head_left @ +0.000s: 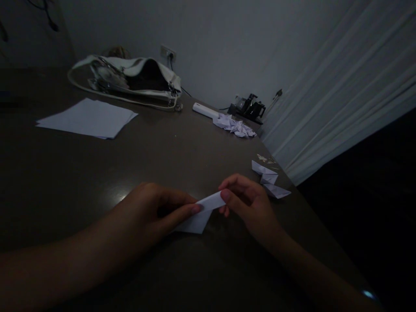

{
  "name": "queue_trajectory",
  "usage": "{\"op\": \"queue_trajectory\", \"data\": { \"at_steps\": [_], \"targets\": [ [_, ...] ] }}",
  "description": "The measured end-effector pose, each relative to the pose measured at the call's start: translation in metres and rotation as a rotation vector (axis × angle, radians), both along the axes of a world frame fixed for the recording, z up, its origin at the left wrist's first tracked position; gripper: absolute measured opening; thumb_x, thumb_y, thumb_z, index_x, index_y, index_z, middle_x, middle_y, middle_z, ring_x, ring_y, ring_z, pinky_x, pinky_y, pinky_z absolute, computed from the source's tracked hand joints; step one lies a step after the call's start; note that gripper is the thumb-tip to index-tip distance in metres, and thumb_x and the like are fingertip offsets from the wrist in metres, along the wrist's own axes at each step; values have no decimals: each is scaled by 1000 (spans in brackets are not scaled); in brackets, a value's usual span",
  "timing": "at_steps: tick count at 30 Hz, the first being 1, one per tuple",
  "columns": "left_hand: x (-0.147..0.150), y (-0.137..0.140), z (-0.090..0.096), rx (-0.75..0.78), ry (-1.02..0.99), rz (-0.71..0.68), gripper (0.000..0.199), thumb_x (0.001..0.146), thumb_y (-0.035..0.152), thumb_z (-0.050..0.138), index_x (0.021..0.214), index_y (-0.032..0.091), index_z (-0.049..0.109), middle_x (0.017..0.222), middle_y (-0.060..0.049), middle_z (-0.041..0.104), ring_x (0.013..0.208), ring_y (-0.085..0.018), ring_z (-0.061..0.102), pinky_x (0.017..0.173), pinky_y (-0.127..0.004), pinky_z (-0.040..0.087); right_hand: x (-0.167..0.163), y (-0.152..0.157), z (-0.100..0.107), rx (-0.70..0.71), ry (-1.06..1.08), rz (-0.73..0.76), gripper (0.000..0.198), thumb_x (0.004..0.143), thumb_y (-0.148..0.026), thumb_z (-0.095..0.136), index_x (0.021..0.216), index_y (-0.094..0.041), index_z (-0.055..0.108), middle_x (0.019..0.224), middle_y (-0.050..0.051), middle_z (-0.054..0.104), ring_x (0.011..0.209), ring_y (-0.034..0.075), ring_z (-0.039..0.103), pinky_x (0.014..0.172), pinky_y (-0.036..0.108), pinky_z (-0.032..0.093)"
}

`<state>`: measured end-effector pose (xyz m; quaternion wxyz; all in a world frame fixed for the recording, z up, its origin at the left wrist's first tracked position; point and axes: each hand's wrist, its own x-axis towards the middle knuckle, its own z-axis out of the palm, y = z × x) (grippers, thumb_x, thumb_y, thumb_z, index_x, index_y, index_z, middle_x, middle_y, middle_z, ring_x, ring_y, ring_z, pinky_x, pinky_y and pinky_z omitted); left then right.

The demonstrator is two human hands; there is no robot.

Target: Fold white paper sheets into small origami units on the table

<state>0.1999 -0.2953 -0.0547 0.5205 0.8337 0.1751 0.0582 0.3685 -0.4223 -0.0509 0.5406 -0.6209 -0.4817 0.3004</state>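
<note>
A small folded piece of white paper (196, 223) is held between both hands, just above the dark table. My left hand (152, 206) pinches its left part, the thumb lying on top of a narrow folded strip. At the strip's right end, my right hand (248, 203) grips the paper between thumb and fingers. One lower corner of the paper points down toward the table; part of its left side is hidden under my left hand. To the right of my right hand lie a few folded paper pieces (269, 178) near the table's edge.
A stack of white sheets (87, 118) lies at the left on the table (159, 151). Behind it rests a white bag (146, 80) with a strap. Toward the back right are a long white object (204, 110), a pile of folded papers (235, 125) and white curtains (341, 82).
</note>
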Motion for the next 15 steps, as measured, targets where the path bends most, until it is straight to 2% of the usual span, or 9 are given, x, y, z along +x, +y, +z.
{"op": "queue_trajectory", "data": {
  "at_steps": [9,15],
  "targets": [
    [0,0,2,14,-18,-9,30,86,43,52,86,26,77,74,2,74,66,-16,66,56,-20,44,-1,0,-1,-64,-12,23,17,82,-31,68,75,-16,63,60,-2,61,51,8,57,49,18,48],
    [1,0,0,0,-2,7,31,87,44,52,89,25,76,78,1,75,69,-17,66,58,-20,46,2,1,-4,-50,6,37,13,81,-28,69,77,-17,69,60,-2,63,51,8,58,49,19,49]
  ]
}}
